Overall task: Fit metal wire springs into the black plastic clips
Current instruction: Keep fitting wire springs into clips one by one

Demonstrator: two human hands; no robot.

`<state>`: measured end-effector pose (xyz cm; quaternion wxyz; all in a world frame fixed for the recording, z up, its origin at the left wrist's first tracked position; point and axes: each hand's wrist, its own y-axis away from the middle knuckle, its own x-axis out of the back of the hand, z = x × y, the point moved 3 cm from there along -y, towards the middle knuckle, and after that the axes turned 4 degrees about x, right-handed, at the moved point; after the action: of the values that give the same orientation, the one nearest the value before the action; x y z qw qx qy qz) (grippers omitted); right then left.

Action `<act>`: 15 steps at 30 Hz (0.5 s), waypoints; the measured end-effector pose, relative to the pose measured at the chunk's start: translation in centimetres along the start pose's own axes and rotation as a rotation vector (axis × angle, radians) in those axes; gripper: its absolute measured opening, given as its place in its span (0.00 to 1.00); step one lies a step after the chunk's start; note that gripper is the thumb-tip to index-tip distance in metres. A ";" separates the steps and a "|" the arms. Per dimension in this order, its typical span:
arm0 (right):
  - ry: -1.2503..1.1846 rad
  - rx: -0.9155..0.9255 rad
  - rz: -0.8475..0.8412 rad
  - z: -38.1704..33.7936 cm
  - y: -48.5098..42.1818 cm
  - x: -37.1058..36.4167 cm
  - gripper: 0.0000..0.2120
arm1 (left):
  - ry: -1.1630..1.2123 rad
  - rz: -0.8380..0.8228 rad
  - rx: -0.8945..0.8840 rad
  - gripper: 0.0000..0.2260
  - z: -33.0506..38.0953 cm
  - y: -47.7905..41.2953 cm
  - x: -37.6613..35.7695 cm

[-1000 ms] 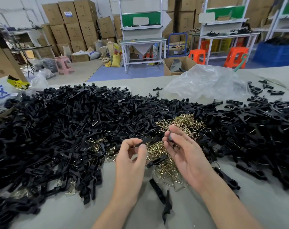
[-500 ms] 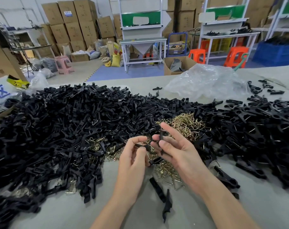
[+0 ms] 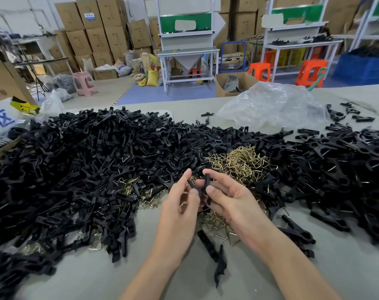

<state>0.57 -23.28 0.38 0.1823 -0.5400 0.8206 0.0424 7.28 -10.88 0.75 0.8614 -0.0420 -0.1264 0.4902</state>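
Gripping a black clip (image 3: 206, 182) now: we pinch it between our left hand (image 3: 179, 210) and right hand (image 3: 229, 198), just this side of the spring pile (image 3: 238, 161) on the desk (image 3: 314, 267).

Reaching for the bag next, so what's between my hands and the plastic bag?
Head view: the spring heap, then a band of black clips, then the bag.

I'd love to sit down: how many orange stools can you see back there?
2. One orange stool stands beside the open cardboard box; the other is further right, near the blue bin. More may be hidden.
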 end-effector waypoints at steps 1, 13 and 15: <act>0.012 -0.001 0.000 0.0 0.0 0.0 0.19 | -0.005 0.000 0.004 0.18 0.1 0.0 0.0; -0.002 0.000 0.031 0.0 -0.1 -0.1 0.21 | 0.000 0.014 -0.015 0.16 0.0 -0.1 0.2; 0.032 0.010 0.034 0.0 0.0 -0.2 0.18 | 0.002 0.015 -0.011 0.16 0.0 -0.1 0.1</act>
<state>0.60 -23.11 0.45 0.1714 -0.5255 0.8327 0.0327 7.43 -10.83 0.83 0.8576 -0.0482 -0.1279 0.4959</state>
